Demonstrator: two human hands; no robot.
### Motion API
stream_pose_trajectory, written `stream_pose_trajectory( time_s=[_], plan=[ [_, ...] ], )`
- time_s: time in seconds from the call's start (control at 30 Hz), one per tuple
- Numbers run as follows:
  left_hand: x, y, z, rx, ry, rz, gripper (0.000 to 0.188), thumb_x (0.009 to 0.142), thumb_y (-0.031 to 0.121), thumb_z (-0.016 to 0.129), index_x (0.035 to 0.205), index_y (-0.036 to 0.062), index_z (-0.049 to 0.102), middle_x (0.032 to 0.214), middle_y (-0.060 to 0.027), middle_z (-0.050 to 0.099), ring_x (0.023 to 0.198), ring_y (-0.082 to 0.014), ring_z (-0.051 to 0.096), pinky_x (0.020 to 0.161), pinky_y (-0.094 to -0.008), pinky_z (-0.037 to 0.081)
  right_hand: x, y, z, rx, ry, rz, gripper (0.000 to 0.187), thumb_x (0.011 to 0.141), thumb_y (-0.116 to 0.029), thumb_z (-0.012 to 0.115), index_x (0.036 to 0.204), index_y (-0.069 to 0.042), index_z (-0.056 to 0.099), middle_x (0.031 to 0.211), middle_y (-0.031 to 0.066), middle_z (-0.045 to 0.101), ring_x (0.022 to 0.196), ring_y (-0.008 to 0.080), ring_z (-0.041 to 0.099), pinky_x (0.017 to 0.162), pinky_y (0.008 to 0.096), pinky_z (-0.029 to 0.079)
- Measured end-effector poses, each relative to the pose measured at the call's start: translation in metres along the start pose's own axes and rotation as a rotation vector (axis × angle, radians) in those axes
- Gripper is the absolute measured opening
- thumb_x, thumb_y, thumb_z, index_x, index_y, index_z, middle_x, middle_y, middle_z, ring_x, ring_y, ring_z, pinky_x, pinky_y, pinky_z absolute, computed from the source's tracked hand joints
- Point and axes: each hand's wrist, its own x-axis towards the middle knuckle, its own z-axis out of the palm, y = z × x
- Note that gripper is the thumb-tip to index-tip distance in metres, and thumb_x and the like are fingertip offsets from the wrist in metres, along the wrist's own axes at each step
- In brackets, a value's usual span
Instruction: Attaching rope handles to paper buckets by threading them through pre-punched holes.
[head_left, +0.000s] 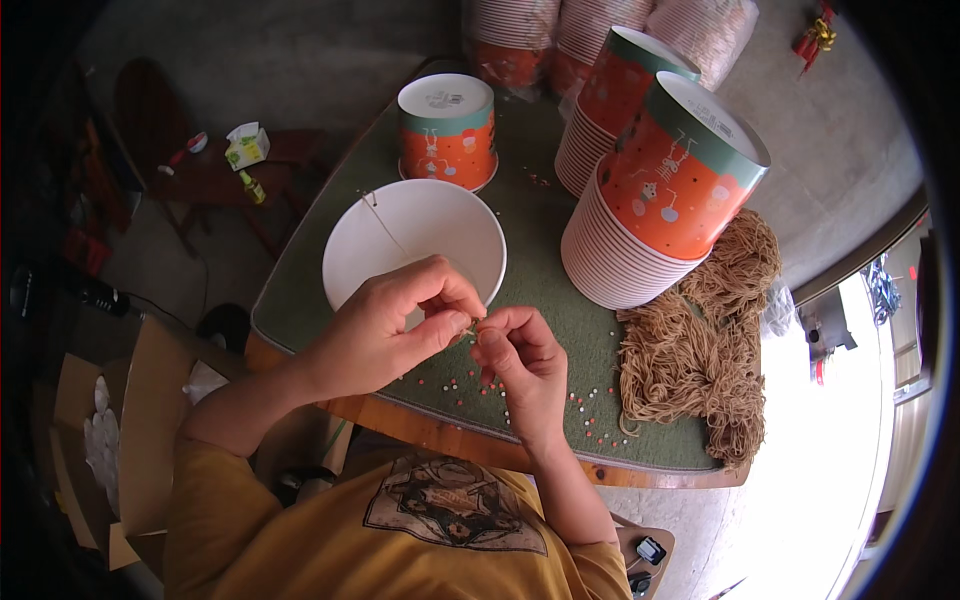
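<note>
A white-lined paper bucket [445, 215] stands tilted with its mouth toward me on the green table cover. A thin tan cord [386, 224] passes through holes near its rim and runs down inside, behind my left hand. My left hand [405, 320] is in front of the bucket, thumb and forefinger pinched on the cord's end. Close against it, my right hand [525, 365] pinches the same small bit of cord. The fingertips hide most of that end. Several tiny white and orange-pink dots [590, 410] lie scattered on the cover beneath my hands.
Tall stacks of orange and green paper buckets [665, 190] stand at the right and back. One upside-down bucket [447, 135] sits at the far left. A heap of tan cords [690, 360] covers the right edge. An open cardboard box [150, 430] is on the left.
</note>
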Motion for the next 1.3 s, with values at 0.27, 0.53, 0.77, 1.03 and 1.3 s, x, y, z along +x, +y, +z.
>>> stream_pose_trajectory(
  time_s=[0.27, 0.53, 0.77, 1.03, 1.3],
  plan=[
    [0.002, 0.002, -0.002, -0.322, -0.006, -0.284, 0.007, 0.093, 0.003, 0.055, 0.099, 0.0017, 0.057, 0.086, 0.0002, 0.059, 0.078, -0.0055, 0.055, 0.072, -0.0234, 0.048, 0.001, 0.006, 0.000, -0.061, -0.015, -0.080, 0.011, 0.094, -0.011, 0.061, 0.101, -0.003, 0.057, 0.087, -0.0025, 0.061, 0.075, 0.0026, 0.055, 0.062, 0.0176, 0.044],
    [0.002, -0.001, 0.001, -0.300, 0.022, -0.270, 0.007, 0.091, 0.001, 0.055, 0.098, 0.0012, 0.057, 0.088, 0.0002, 0.060, 0.080, -0.0056, 0.057, 0.073, -0.0233, 0.048, 0.002, -0.003, 0.011, -0.120, 0.003, -0.012, 0.011, 0.095, -0.006, 0.057, 0.103, 0.000, 0.054, 0.078, 0.0020, 0.064, 0.067, 0.0058, 0.062, 0.062, 0.0197, 0.051],
    [0.002, 0.000, 0.004, -0.160, 0.064, -0.141, 0.009, 0.089, -0.003, 0.055, 0.096, 0.0012, 0.058, 0.088, -0.0011, 0.060, 0.079, -0.0068, 0.057, 0.070, -0.0243, 0.049, 0.004, 0.002, 0.012, -0.189, 0.016, -0.108, 0.010, 0.094, -0.007, 0.058, 0.099, 0.001, 0.055, 0.076, 0.0010, 0.064, 0.063, 0.0041, 0.058, 0.059, 0.0186, 0.048],
    [0.000, 0.003, -0.001, 0.197, 0.018, 0.059, 0.016, 0.084, -0.007, 0.057, 0.096, 0.0036, 0.059, 0.088, -0.0048, 0.057, 0.081, -0.0144, 0.059, 0.072, -0.0282, 0.049, 0.005, -0.004, 0.014, -0.122, 0.042, -0.045, 0.010, 0.094, -0.008, 0.059, 0.099, 0.000, 0.056, 0.076, 0.0003, 0.063, 0.062, 0.0027, 0.055, 0.057, 0.0178, 0.046],
    [-0.003, 0.002, 0.001, 0.178, 0.025, 0.035, 0.017, 0.082, -0.007, 0.060, 0.096, 0.0021, 0.055, 0.091, -0.0067, 0.058, 0.084, -0.0191, 0.060, 0.073, -0.0314, 0.050, 0.004, -0.001, 0.009, -0.117, 0.007, -0.057, 0.011, 0.095, -0.009, 0.058, 0.099, 0.000, 0.056, 0.078, 0.0018, 0.064, 0.062, 0.0039, 0.056, 0.056, 0.0186, 0.047]
  ],
)
